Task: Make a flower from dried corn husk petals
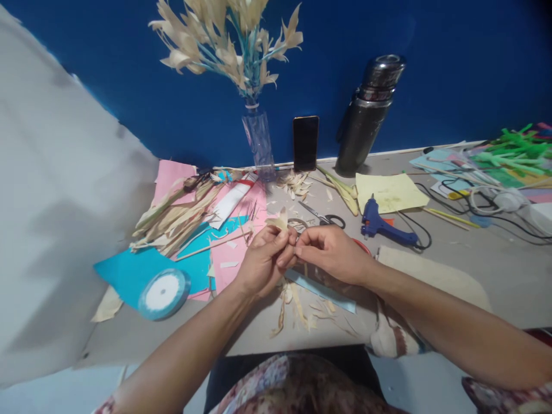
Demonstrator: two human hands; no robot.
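My left hand point(266, 256) is closed around the base of a small pale corn-husk flower point(279, 221), whose petals point up above the thumb. Close beside it, my right hand point(332, 253) has thumb and forefinger pinched together near the left fingertips. Whatever lies in that pinch is too small to make out. Just behind the hands are black-handled scissors point(324, 217). A light blue paper strip point(323, 292) and dry husk scraps point(297, 307) lie on the table beneath them.
A blue glue gun point(388, 227) lies right, a ribbon roll point(164, 293) and dried husks point(168, 218) left. Along the wall stand a bottle point(260, 144) of husk flowers, a phone point(306, 144) and a thermos point(365, 126). Cables point(474, 210) run at far right.
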